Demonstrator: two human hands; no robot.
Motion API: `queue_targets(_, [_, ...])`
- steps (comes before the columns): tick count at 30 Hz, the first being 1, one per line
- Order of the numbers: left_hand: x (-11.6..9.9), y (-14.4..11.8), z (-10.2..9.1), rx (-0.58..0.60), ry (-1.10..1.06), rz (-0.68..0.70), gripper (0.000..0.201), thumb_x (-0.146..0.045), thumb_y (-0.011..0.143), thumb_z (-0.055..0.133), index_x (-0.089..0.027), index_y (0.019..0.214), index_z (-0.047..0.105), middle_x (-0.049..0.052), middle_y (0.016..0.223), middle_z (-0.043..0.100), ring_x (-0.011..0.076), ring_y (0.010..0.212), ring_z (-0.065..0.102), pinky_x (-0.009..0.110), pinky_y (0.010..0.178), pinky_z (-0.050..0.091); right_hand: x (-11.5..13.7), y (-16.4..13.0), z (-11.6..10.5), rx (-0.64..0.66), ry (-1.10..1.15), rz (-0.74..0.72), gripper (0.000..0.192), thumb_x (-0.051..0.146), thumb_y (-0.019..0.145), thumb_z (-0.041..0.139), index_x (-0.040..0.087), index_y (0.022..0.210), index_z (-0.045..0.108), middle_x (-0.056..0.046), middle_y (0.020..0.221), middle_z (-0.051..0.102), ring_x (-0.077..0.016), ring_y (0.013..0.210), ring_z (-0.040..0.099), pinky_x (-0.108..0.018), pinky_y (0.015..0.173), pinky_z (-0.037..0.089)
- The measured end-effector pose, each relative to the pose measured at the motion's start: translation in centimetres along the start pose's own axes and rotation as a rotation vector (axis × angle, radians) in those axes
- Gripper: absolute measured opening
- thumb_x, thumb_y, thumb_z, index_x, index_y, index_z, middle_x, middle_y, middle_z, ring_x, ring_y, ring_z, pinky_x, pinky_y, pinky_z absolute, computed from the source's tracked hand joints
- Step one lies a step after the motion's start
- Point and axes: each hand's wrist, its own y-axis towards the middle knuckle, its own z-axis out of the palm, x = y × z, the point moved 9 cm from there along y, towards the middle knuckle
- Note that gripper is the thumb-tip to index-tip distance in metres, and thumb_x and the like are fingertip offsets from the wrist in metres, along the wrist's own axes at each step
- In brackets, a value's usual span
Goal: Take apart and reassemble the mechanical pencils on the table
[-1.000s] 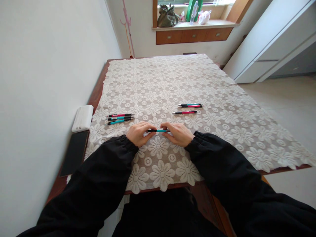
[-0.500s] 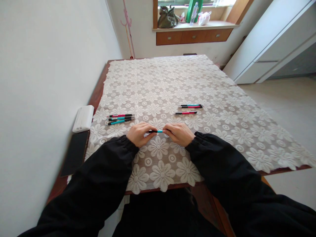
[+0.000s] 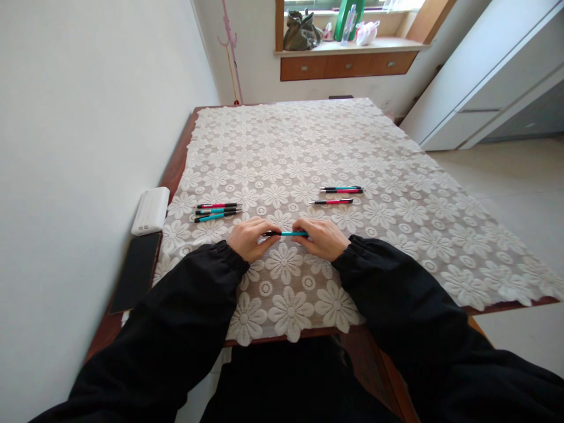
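Grip: left hand (image 3: 247,238) and right hand (image 3: 321,238) each pinch one end of a teal pen (image 3: 288,234), held level just above the lace tablecloth (image 3: 396,235), near the table's front edge, centre

No legible text, labels or numbers anywhere.

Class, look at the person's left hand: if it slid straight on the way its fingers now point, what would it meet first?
The left hand points right along the teal pen it holds, so it would most likely meet the right hand gripping the other end; only a short stretch of pen separates them.
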Motion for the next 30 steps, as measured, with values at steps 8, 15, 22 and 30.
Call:
queue_targets(8, [0.3,-0.2,0.0,-0.015,-0.008,-0.004,0.015,-0.035,0.096,0.064,-0.022,0.099,0.072,0.002,0.092,0.076,0.0158,0.084,0.07,0.028,0.076,0.056,0.0,0.0,0.2,0.017,-0.038,-0.007,0.024,0.039,0.105,0.05,0.019,0.101,0.064,-0.005,0.086,0.072,-0.0178,0.076,0.064,-0.028,0.067,0.036])
queue_targets(15, [1.4,-0.1,0.4,0.035,0.073,-0.108,0.03,-0.04,0.104,0.048,-0.021,0.101,0.071,0.004,0.093,0.074,0.017,0.083,0.068,0.03,0.076,0.053,-0.2,-0.1,-0.3,-0.065,-0.012,-0.015,0.016,0.033,0.103,0.054,0.02,0.105,0.063,-0.007,0.095,0.072,-0.0193,0.084,0.065,-0.029,0.072,0.041])
queue_targets(22, [1.5,-0.1,0.4,0.025,0.069,-0.105,0.014,-0.034,0.096,0.063,-0.021,0.096,0.068,0.003,0.089,0.071,0.0177,0.081,0.065,0.031,0.074,0.05,-0.1,-0.1,-0.5,-0.065,-0.031,-0.008,0.017,0.032,0.103,0.053,0.02,0.102,0.064,-0.006,0.091,0.072,-0.0194,0.081,0.064,-0.029,0.07,0.039])
queue_targets(30, [1.4,0.0,0.4,0.052,0.105,-0.097,0.03,-0.037,0.103,0.048,-0.02,0.087,0.068,0.004,0.085,0.069,0.0192,0.083,0.063,0.033,0.076,0.049,-0.1,-0.1,-0.6,-0.075,-0.034,-0.006,0.018,0.033,0.103,0.052,0.02,0.104,0.064,-0.006,0.093,0.073,-0.0193,0.083,0.066,-0.029,0.072,0.041])
